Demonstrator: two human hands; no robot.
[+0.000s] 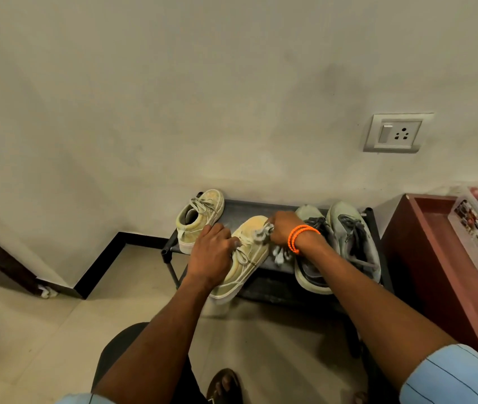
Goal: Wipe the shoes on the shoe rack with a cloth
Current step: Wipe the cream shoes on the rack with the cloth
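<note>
A dark shoe rack is seen against the wall, at the 12 o'clock position from the person. A pale yellow sneaker is held over the rack's front edge, toe toward 1 o'clock, heel overhanging toward 7 o'clock. The left hand is laid over its laced throat, fingers curled down around the shoe. A grey-white cloth is bunched in the right hand, fingers closed round it, and is pressed to the sneaker's toe at 2 o'clock; a loose end hangs below the wrist, which is ringed by orange bands. The matching sneaker is stood at 10 o'clock. A grey pair of shoes is set at 3 o'clock. A wall socket is mounted at 1 o'clock.
</note>
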